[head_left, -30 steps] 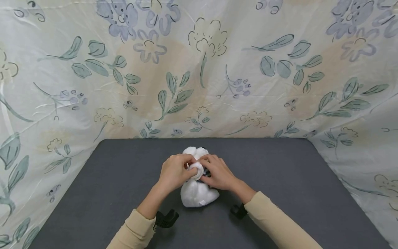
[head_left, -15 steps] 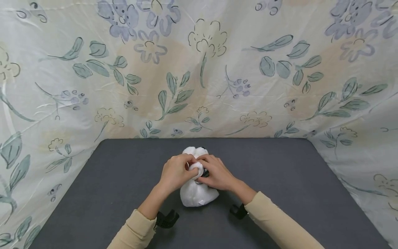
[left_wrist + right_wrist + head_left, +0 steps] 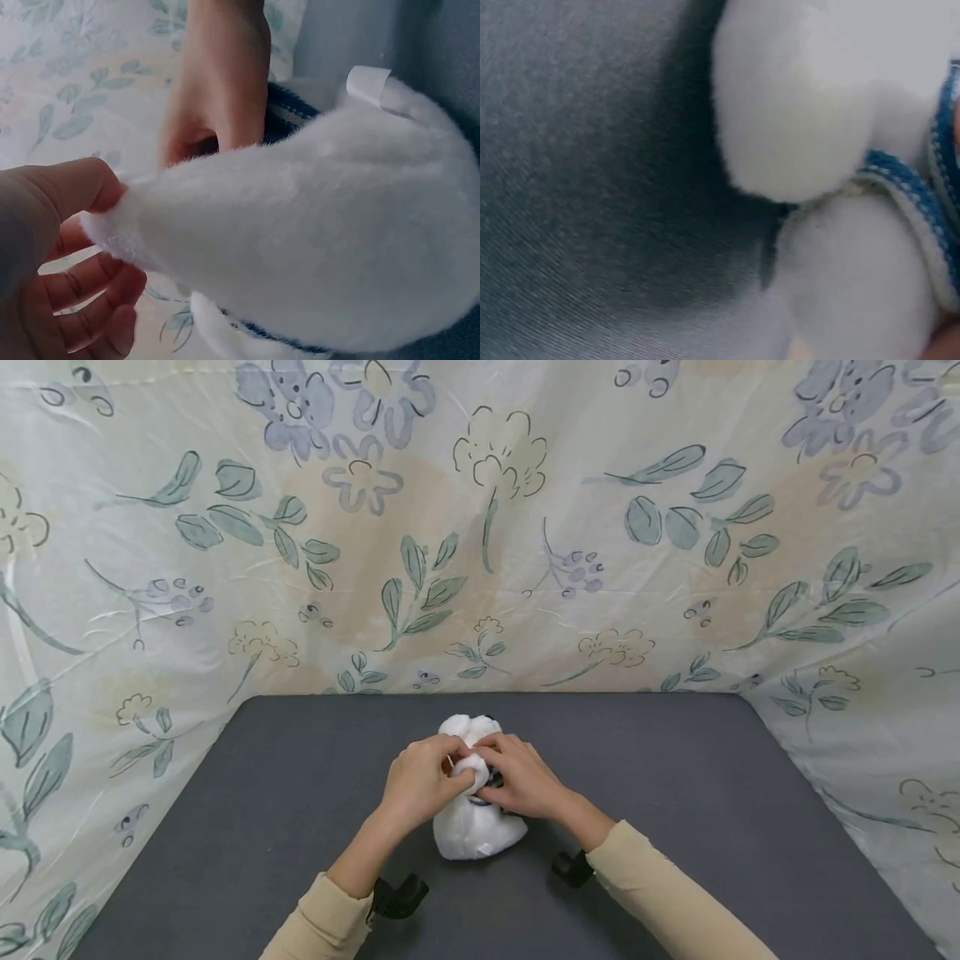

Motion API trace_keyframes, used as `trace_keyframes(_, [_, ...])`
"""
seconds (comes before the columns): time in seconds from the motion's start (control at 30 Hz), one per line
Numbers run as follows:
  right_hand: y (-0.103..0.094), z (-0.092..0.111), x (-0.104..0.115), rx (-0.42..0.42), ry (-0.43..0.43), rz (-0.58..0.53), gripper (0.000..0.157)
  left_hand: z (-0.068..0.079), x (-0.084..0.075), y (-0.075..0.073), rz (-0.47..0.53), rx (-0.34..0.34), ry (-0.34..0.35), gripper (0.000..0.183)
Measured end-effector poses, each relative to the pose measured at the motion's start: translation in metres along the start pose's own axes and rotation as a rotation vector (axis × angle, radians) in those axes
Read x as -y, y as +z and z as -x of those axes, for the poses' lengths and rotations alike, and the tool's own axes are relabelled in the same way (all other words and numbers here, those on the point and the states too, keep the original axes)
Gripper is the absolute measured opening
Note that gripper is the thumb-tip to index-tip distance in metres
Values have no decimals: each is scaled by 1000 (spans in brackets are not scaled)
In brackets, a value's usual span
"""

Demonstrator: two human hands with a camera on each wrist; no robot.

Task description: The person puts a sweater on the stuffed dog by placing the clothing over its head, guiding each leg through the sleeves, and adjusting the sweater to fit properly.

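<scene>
A white plush toy [image 3: 478, 837] lies on the dark table between both hands. In the left wrist view its fur [image 3: 322, 217] fills the middle, with a small white tag [image 3: 369, 84] at the edge. My left hand [image 3: 423, 777] pinches the end of a rounded white part of the toy between thumb and forefinger; its other fingers [image 3: 82, 285] are loosely bent. My right hand [image 3: 525, 777] grips the toy from the other side, at its blue cloth band with pale stitching [image 3: 911, 187]. Its fingertips are partly hidden behind the fur.
The dark grey tabletop [image 3: 315, 777] spreads around the toy. Behind and beside it hangs a pale cloth with flowers and leaves [image 3: 555, 527]. Black wrist mounts [image 3: 401, 896] project below both forearms.
Both hands keep their hold on the toy. The pinched white part has shifted very slightly left, and a little more of the dark band shows beneath it.
</scene>
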State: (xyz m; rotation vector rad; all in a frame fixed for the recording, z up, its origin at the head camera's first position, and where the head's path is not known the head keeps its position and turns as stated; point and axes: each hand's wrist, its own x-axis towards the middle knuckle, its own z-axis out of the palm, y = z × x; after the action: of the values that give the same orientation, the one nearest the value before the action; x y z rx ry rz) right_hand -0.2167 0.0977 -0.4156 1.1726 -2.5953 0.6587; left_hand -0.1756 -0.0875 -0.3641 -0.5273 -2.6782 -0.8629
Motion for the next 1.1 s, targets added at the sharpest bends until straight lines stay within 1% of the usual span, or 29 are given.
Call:
trace_keyframes(0.07, [-3,0,1,10,-6,8,45,0,1,-1,4,7,-9,7])
trace_keyframes(0.13, [-7,1,2,31,3,-9,48,0,2,-2,7,15,-23,7])
trace_keyframes(0.2, [-11,3,1,46,23,-54,50,1,4,-4,13,21,-41,7])
trace_keyframes(0.27, [-15,5,-2,42,60,-122,51,1,6,-6,16,17,-54,7])
trace_keyframes(0.37, [-18,9,-9,-1,142,-249,47,2,11,-9,28,-8,-72,7])
trace_keyframes(0.5, [-15,17,-19,-54,304,-392,38,4,17,-11,49,-48,-82,7])
trace_keyframes(0.57, [-12,21,-23,-65,390,-435,37,5,19,-12,74,-62,-85,8])
trace_keyframes(0.63, [-8,25,-26,-65,464,-453,37,6,21,-12,100,-74,-94,9])
trace_keyframes(0.73, [1,32,-30,-26,531,-466,35,7,23,-12,144,-94,-97,9])
trace_keyframes(0.8, [7,37,-32,8,539,-460,32,6,24,-12,169,-107,-101,9])
trace_keyframes(0.87, [12,40,-32,38,522,-455,30,6,25,-13,195,-127,-96,10])
trace_keyframes(0.93, [15,43,-32,68,503,-492,23,5,24,-14,230,-145,-93,10])
trace_keyframes(1.0, [16,44,-31,92,493,-576,19,3,23,-15,271,-162,-94,10])
trace_keyframes(1.07, [17,45,-30,107,491,-699,20,2,22,-15,311,-178,-96,9])
trace_keyframes(1.1, [17,45,-29,118,494,-772,23,2,22,-16,333,-182,-98,9])
